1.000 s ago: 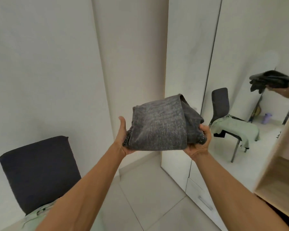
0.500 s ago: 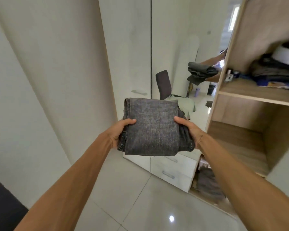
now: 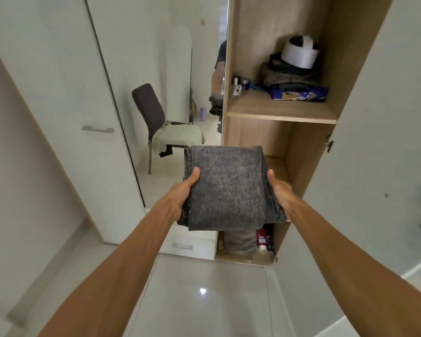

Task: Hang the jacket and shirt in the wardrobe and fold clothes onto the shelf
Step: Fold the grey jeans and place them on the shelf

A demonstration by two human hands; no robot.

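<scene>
One shelf (image 3: 265, 107) w/ clothes (image 3: 289, 77); jeans (image 3: 226, 188) btwn L hand (image 3: 180, 198), R hand (image 3: 281, 193)

The jeans (image 3: 226, 188) are showing mottled charcoal grey; the shelf (image 3: 265, 108) is looking pale tan, its cloth (image 3: 301, 95) flashing blue with yellow print.

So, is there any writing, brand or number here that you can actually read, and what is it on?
None can be read.
Red container at the bottom of the wardrobe: a pale label, too blurred to read.
Blue patterned cloth on the upper shelf: print only, no letters to make out.
Folded grey jeans: no tag or label shows.
</scene>
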